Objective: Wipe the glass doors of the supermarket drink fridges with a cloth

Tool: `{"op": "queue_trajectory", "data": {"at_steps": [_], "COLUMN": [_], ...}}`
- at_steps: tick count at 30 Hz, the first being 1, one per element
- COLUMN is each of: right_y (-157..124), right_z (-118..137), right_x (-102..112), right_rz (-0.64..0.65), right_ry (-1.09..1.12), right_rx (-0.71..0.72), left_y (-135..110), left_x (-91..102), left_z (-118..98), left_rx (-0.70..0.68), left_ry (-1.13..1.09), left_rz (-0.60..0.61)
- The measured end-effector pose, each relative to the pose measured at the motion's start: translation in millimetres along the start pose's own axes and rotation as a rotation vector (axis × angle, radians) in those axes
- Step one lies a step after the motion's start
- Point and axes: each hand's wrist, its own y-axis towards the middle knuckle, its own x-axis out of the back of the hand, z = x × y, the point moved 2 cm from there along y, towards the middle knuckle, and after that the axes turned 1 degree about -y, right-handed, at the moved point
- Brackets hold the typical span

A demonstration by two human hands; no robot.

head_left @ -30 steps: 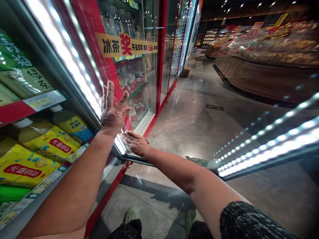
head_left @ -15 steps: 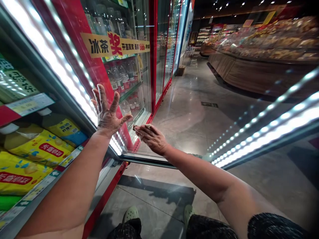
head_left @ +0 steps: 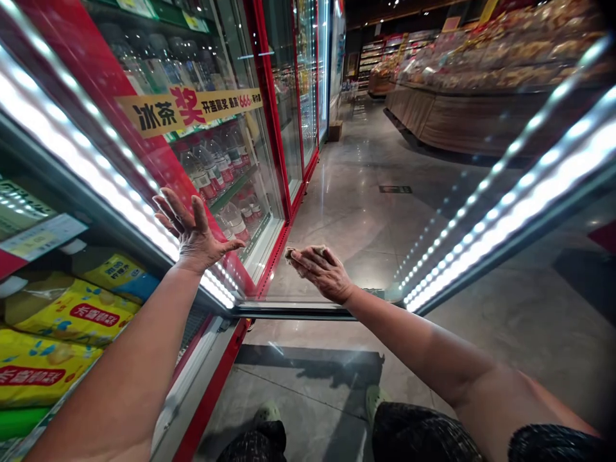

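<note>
A glass cooler door (head_left: 308, 309), edged with bright light strips, stands swung open in front of me. My left hand (head_left: 192, 234) is spread wide with nothing in it, at the door's inner side by the left light strip; whether the palm touches the glass I cannot tell. Low on the pane, right of the left hand, my right hand (head_left: 325, 276) presses a crumpled, pale cloth (head_left: 293, 255) flat. Most of the cloth is hidden beneath the fingers and palm.
Shelves at left hold yellow-labelled drink bottles (head_left: 67, 308) and a price tag (head_left: 45, 237). Through the glass show a yellow banner (head_left: 192, 110), bottled drinks (head_left: 214, 163) and a wooden display stand (head_left: 447, 119) with packaged goods. My feet in green clogs (head_left: 373, 401) are on the grey floor.
My right hand has slid to the right across the glass with the cloth, away from the left hand. The left hand stays spread near the light strip. The view has shifted slightly.
</note>
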Motion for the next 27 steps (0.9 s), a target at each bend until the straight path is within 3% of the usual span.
{"op": "queue_trajectory", "data": {"at_steps": [5, 8, 12, 15, 20, 22, 27], "right_y": [-55, -68, -73, -95, -133, -134, -142], "right_z": [-12, -28, -51, -57, -58, -69, -96], "right_x": [1, 13, 36, 43, 47, 55, 65], "right_rz": [0.094, 0.099, 0.061, 0.084, 0.164, 0.147, 0.037], "right_ry": [0.092, 0.112, -0.036, -0.126, -0.056, -0.066, -0.189], "right_rx": [0.09, 0.112, -0.05, -0.187, -0.171, -0.218, -0.491], "left_y": [0, 1, 0, -2, -3, -3, -2], "left_x": [1.7, 3.0, 2.5, 2.0, 1.9, 1.6, -0.3], "left_z": [-1, -5, -4, -1, -2, -3, -3], "left_rx": [-0.028, -0.024, 0.019, 0.01, -0.037, -0.035, -0.015], "left_ry": [0.036, 0.017, -0.001, -0.006, -0.055, -0.075, -0.099], "left_rz": [0.015, 0.029, 0.062, 0.057, 0.085, 0.102, 0.099]}}
